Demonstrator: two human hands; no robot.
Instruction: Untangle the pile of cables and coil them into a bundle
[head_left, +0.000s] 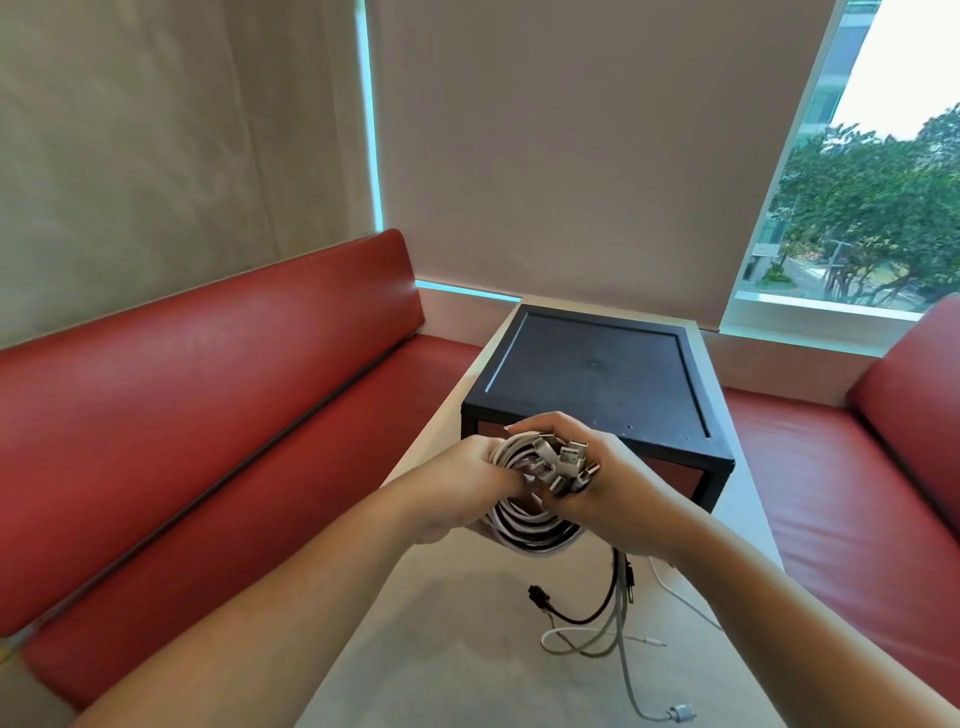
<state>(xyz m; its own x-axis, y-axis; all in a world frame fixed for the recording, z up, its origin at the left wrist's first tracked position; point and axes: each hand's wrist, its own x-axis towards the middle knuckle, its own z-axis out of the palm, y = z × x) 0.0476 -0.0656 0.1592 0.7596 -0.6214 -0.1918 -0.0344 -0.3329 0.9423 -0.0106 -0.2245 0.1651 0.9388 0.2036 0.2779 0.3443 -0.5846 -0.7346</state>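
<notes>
Cables (524, 519) held over pale table (441, 623) between red benches (208, 415).

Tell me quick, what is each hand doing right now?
Left hand: closed, gripping the coil of cables.
Right hand: closed, gripping the same coil at its bunched plugs.

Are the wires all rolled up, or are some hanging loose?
Partly. The left hand and right hand grip a coil, but loose ends hang onto the table.
</notes>
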